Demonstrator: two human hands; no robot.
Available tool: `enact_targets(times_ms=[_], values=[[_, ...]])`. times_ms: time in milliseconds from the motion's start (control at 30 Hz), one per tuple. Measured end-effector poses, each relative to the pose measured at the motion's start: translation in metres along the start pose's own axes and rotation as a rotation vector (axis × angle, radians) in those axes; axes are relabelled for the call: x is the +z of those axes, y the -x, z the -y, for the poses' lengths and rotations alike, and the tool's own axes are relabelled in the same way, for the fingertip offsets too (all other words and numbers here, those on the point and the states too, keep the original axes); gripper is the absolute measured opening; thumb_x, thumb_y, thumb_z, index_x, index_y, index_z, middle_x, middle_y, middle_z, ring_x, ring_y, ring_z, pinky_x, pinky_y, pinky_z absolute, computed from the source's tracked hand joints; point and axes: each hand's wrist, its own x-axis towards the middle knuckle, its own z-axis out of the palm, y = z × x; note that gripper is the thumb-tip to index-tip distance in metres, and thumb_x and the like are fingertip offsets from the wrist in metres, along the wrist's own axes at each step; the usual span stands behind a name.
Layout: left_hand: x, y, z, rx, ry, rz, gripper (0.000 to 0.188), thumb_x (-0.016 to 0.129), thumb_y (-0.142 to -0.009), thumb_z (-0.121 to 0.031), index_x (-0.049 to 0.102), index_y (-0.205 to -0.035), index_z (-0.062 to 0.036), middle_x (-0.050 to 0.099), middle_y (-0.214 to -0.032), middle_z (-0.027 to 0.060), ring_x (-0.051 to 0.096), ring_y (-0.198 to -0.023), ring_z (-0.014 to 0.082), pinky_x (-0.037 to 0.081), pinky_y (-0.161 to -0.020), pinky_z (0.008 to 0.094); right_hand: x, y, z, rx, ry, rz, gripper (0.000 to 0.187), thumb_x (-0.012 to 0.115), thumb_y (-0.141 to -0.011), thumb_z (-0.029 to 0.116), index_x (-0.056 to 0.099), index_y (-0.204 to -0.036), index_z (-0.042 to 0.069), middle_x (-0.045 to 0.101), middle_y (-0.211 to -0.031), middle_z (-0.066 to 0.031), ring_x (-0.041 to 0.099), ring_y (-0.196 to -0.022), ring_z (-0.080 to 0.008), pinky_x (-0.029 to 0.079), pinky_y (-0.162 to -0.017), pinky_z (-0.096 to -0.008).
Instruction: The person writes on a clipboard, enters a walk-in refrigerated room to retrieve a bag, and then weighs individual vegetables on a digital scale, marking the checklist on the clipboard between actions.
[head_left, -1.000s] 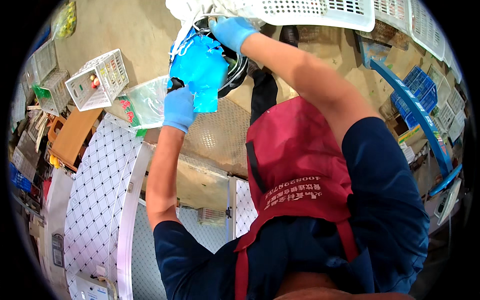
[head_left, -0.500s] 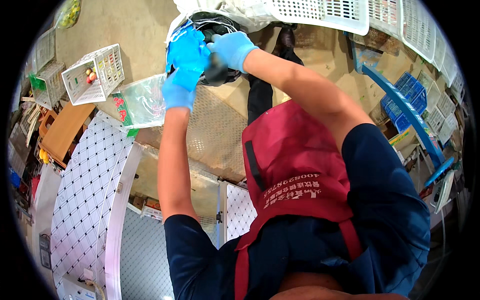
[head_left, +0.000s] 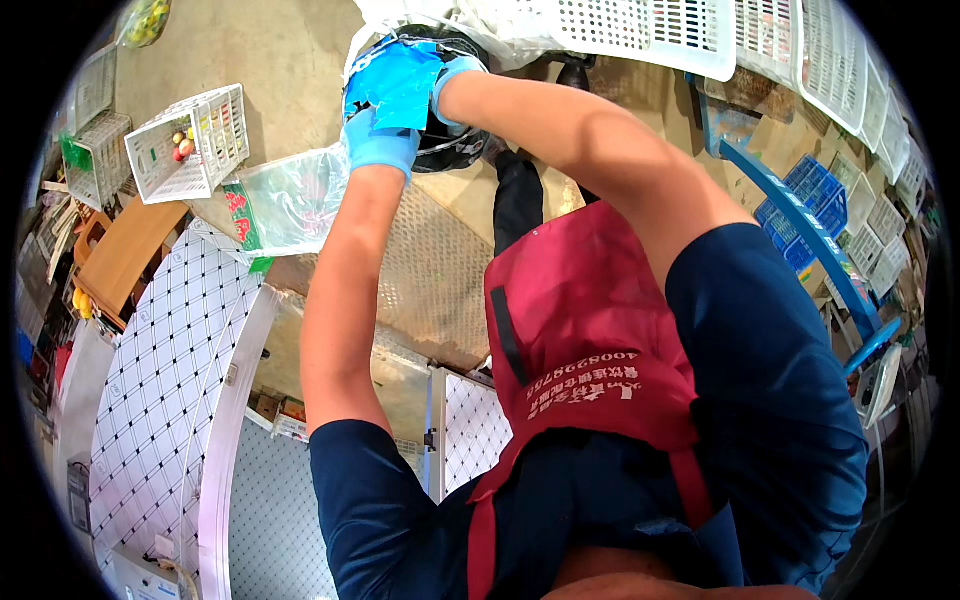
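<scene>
My left hand (head_left: 382, 142), in a light blue glove, grips a bright blue plastic bag (head_left: 395, 88) whose torn-looking edges hang over the glove. Close against the bag's right side is my right hand (head_left: 455, 86), gloved the same way; its fingers are hidden behind the blue plastic. Both hands are over a container lined with a black bag (head_left: 452, 152). What lies inside the liner is mostly covered by the blue bag and my hands.
A clear plastic bag (head_left: 295, 200) lies left of my left forearm. Farther left, a white crate (head_left: 222, 140) on its side holds several round fruits. White baskets (head_left: 650, 35) line the far right. A blue rail (head_left: 800, 225) and blue crates (head_left: 825, 190) stand at the right.
My right hand has moved left, in behind the edge of the blue bag. The dark blurred item below it is out of sight. My left hand has shifted slightly right and up.
</scene>
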Motion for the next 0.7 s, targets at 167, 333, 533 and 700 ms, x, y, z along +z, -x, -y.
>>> enact_targets(times_ms=[167, 333, 533, 700], values=[[0.025, 0.001, 0.015, 0.065, 0.297, -0.154, 0.026, 0.066, -0.078, -0.035, 0.069, -0.098, -0.0171, 0.068, -0.098, 0.0138, 0.066, -0.087, 0.0331, 0.052, -0.075, 0.0421, 0.000, 0.003, -0.008, -0.014, -0.007, 0.004, 0.042, 0.075, -0.073, 0.036, 0.070, -0.111, 0.017, 0.067, -0.112, -0.0044, 0.065, -0.097, -0.0270, 0.052, -0.079, -0.0431], [0.011, -0.006, 0.005, -0.027, 0.379, -0.210, 0.032, 0.069, -0.077, -0.042, 0.069, -0.096, -0.0158, 0.068, -0.098, 0.0135, 0.065, -0.087, 0.0311, 0.051, -0.077, 0.0406, 0.007, 0.029, -0.033, -0.057, -0.245, -0.083, 0.059, 0.071, -0.075, 0.047, 0.063, -0.116, 0.006, 0.065, -0.110, -0.0183, 0.063, -0.100, -0.0337, 0.051, -0.083, -0.0420], [-0.012, -0.047, 0.014, -0.538, 1.517, -0.155, 0.029, 0.063, -0.087, -0.029, 0.064, -0.091, -0.0007, 0.068, -0.084, 0.0144, 0.067, -0.073, 0.0227, 0.052, -0.065, 0.0335, 0.042, 0.040, -0.030, 0.137, -0.841, -0.567, 0.074, 0.063, -0.078, 0.058, 0.053, -0.120, -0.002, 0.064, -0.102, -0.0240, 0.062, -0.099, -0.0382, 0.048, -0.085, -0.0447], [0.006, -0.052, 0.026, -0.130, 0.546, -0.134, 0.019, 0.059, -0.083, -0.010, 0.065, -0.101, -0.0073, 0.068, -0.094, 0.0157, 0.066, -0.080, 0.0338, 0.053, -0.074, 0.0403, 0.029, 0.057, -0.032, -0.029, -0.419, -0.395, 0.066, 0.074, -0.074, 0.038, 0.047, -0.128, 0.009, 0.055, -0.120, -0.0190, 0.061, -0.101, -0.0364, 0.051, -0.083, -0.0441]])
